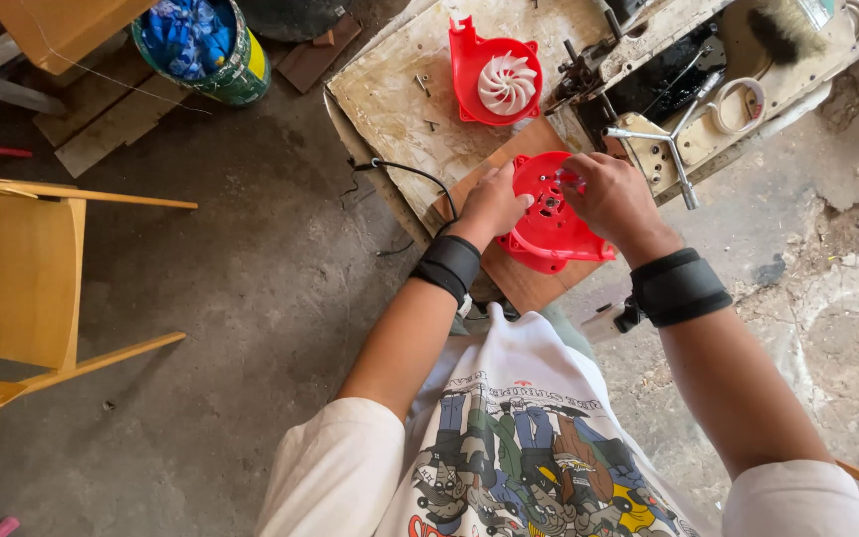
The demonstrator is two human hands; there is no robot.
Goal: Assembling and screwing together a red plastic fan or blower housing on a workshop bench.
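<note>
A round red plastic housing point(550, 221) lies on a small wooden board point(529, 283) at the near edge of a worn workbench point(390, 94). My left hand point(494, 202) presses on its left rim. My right hand point(608, 194) is over its top right, fingertips pinched on a small part I cannot make out. Both wrists wear black bands. Farther back sits a second red housing point(471, 60) with a white fan wheel point(507, 84) in it.
A metal cross wrench point(666, 149), a tape roll point(738, 104), a brush point(777, 30) and loose screws point(422, 85) lie on the bench. A black cable point(420, 174) hangs off its edge. A yellow wooden chair point(17, 278) stands left, a green bucket point(241, 75) at the top.
</note>
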